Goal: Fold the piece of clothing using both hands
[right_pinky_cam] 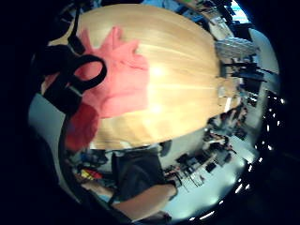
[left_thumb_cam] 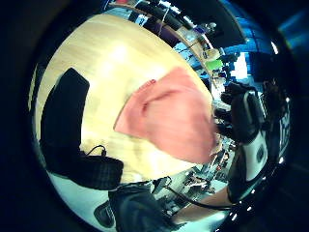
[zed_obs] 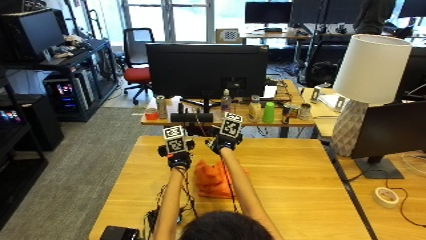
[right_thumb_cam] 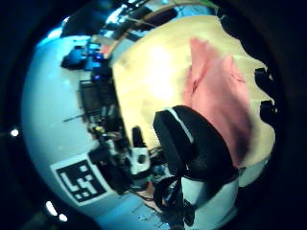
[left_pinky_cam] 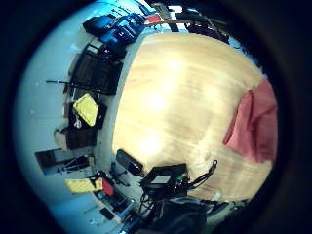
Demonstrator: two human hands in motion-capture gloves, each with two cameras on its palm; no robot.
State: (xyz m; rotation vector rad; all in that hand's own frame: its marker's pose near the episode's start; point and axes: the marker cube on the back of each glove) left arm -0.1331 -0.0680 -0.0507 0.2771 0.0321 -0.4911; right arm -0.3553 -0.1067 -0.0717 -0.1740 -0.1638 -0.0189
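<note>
Outside view: both hands — left hand (zed_obs: 178, 159), right hand (zed_obs: 225, 143) — hover beyond the orange garment (zed_obs: 214, 181), which lies crumpled nearer the person; neither holds cloth, finger spread undeterminable.

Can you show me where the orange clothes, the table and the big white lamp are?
orange clothing (zed_obs: 212, 181): outside view, middle of the crumpled heap.
wooden table (zed_obs: 293, 175): outside view, bare top.
white lamp (zed_obs: 370, 62): outside view, shade.

A white lamp (zed_obs: 369, 75) stands beside a black monitor (zed_obs: 206, 70).
</note>
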